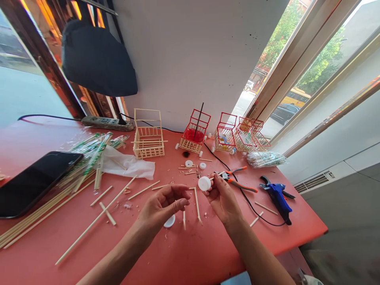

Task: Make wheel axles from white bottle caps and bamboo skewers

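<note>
My right hand point(222, 198) pinches a white bottle cap point(204, 183) between thumb and fingers, a little above the red table point(184, 257). My left hand point(164, 204) is beside it, palm up, fingers curled with the thumb and fingertips close together; nothing shows in them. A second white cap point(169, 221) lies on the table just under the left hand. Short wooden sticks point(197, 204) lie between the two hands.
An unpainted stick cart point(148, 136) and red-painted carts point(195, 134) stand at the back. Orange-handled pliers point(239, 183), a blue glue gun point(277, 197) with its black cord, a phone point(32, 183), chopstick bundles point(86, 158), a tissue point(127, 164) and a power strip point(108, 123) lie around.
</note>
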The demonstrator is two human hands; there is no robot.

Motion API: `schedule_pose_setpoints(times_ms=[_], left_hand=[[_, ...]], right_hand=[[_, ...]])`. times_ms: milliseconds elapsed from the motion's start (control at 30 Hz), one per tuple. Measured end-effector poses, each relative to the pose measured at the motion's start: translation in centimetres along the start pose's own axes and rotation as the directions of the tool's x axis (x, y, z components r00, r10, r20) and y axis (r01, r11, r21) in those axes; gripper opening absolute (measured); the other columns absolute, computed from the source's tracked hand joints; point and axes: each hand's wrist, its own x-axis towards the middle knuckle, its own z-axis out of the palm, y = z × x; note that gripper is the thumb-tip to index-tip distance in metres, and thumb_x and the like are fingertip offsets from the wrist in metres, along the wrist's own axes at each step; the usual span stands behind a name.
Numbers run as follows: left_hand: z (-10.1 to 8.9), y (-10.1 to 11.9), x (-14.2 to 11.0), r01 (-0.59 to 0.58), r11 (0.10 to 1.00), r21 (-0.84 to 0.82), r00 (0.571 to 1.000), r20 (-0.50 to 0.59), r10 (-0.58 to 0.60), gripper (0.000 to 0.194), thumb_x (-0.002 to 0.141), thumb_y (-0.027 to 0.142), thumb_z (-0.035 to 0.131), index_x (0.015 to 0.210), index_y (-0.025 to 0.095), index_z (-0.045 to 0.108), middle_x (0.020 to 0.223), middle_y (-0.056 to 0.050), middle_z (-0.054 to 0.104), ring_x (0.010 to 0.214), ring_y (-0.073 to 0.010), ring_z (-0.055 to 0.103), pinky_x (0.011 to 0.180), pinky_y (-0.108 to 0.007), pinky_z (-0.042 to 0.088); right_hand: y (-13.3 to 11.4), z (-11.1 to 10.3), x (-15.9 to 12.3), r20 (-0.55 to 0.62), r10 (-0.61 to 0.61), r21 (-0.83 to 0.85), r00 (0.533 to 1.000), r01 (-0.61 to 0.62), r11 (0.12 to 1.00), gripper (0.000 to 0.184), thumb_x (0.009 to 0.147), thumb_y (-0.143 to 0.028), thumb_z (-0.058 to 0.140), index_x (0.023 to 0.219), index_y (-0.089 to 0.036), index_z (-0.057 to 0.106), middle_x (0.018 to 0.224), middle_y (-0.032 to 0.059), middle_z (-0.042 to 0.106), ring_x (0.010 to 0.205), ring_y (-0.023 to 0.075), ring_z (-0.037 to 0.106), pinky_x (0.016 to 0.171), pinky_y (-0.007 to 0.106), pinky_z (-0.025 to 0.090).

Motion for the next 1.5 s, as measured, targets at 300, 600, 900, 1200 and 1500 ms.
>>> schedule_pose_setpoints(times_ms=[300,600,900,1200,1500], left_hand=[[0.0,-0.1,0.3,0.019,0.999,0.037,1.000,-0.019,-0.018,0.038,0.079,0.036,0.078,0.110,0.016,0.067,0.097,-0.006,0.075,0.084,-0.0184,0.069,0.079,-0.031,0.056],[0.1,-1.1,0.9,-0.079,0.991,0.108,0.997,0.012,0.079,0.063,0.069,0.037,0.082,0.124,0.018,0.059,0.107,-0.010,0.070,0.094,-0.0233,0.068,0.080,-0.036,0.057],[-0.2,-2.9,0.7,-0.271,0.753,0.599,0.948,0.032,0.316,0.050,0.078,0.030,0.075,0.126,0.026,0.060,0.119,-0.007,0.070,0.107,-0.0273,0.065,0.091,-0.044,0.051],[-0.3,-3.4,0.3,-0.323,0.616,0.719,0.923,0.095,0.374,0.038,0.083,0.034,0.074,0.119,0.026,0.065,0.121,-0.008,0.073,0.116,-0.0304,0.066,0.095,-0.042,0.052],[0.1,-3.0,0.3,-0.318,0.641,0.698,0.930,0.097,0.356,0.036,0.084,0.038,0.073,0.116,0.024,0.066,0.116,-0.008,0.074,0.109,-0.0290,0.068,0.094,-0.040,0.053]], right_hand=[[0.0,0.2,-0.2,-0.032,-0.037,-0.069,0.999,0.035,0.997,0.038,0.064,-0.047,0.092,0.074,-0.018,0.070,0.064,-0.0033,0.066,0.057,0.0070,0.055,0.056,0.019,0.046],[0.1,0.3,-2.0,0.301,-0.465,-0.734,0.832,0.514,0.443,0.022,0.098,-0.037,0.059,0.084,-0.022,0.066,0.077,0.0015,0.073,0.073,0.0163,0.066,0.070,0.028,0.048],[0.2,0.5,-2.4,0.686,-0.461,-0.677,0.562,0.726,-0.122,0.014,0.099,-0.024,0.057,0.087,-0.022,0.064,0.078,0.0017,0.072,0.071,0.0176,0.063,0.076,0.034,0.041],[0.2,0.5,-2.4,0.714,-0.416,-0.671,0.563,0.720,-0.178,0.019,0.099,-0.026,0.058,0.081,-0.024,0.059,0.072,0.0009,0.068,0.067,0.0174,0.060,0.075,0.035,0.039],[0.2,0.3,-2.3,0.707,-0.398,-0.679,0.584,0.719,-0.151,0.024,0.099,-0.027,0.057,0.076,-0.023,0.056,0.068,0.0001,0.065,0.064,0.0164,0.056,0.073,0.035,0.037]])
